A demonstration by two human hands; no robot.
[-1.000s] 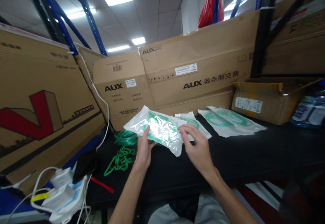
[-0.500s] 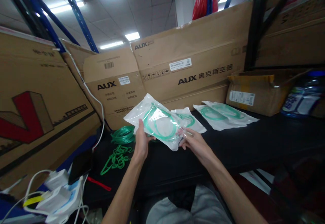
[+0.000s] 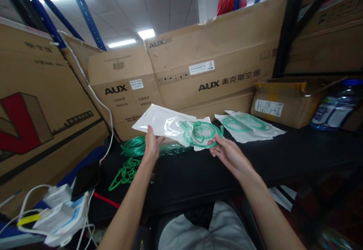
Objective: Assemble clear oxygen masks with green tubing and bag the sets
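Observation:
My left hand [image 3: 151, 146] grips the near edge of a clear plastic bag [image 3: 160, 123], holding it up above the black table [image 3: 283, 159]. A coil of green tubing [image 3: 202, 133] hangs halfway out of the bag's right end, and my right hand [image 3: 227, 153] pinches that coil. Behind the coil lies another sealed bag [image 3: 205, 123] with green tubing inside. Loose green tubing [image 3: 134, 148] and green bands [image 3: 124, 172] lie on the table below my left hand.
Two more sealed bags of tubing [image 3: 248, 127] lie further right. Large cardboard boxes [image 3: 210, 64] wall the back and left. An open small carton [image 3: 286, 100] and a water bottle [image 3: 334, 108] stand at right. A phone [image 3: 85, 180], chargers and white cables [image 3: 56, 216] sit at lower left.
The green coil, fully inside the bag before, has been drawn partway out of its right end by my right hand. My left hand keeps hold of the bag.

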